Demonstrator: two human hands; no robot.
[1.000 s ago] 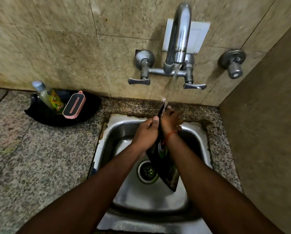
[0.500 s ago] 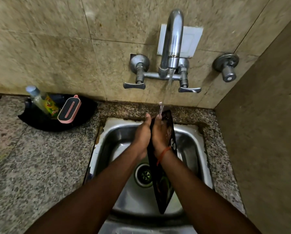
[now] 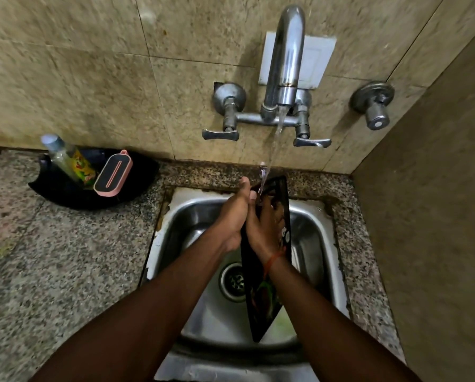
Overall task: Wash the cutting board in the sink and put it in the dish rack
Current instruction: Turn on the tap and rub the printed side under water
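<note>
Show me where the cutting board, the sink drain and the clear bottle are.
cutting board (image 3: 261,310): head view, lower printed face.
sink drain (image 3: 233,281): head view, middle of the strainer.
clear bottle (image 3: 63,158): head view, clear body above the label.

Beige mottled stone wall tiles (image 3: 92,78) back a speckled grey granite countertop (image 3: 51,271), meeting a plainer tan side wall (image 3: 437,216) at the right corner. A white rectangular wall plate (image 3: 319,62) sits behind a chrome wall-mounted tap (image 3: 286,51) (water running from it), with a separate round chrome valve (image 3: 374,106) to its right. The light is dim.
</note>
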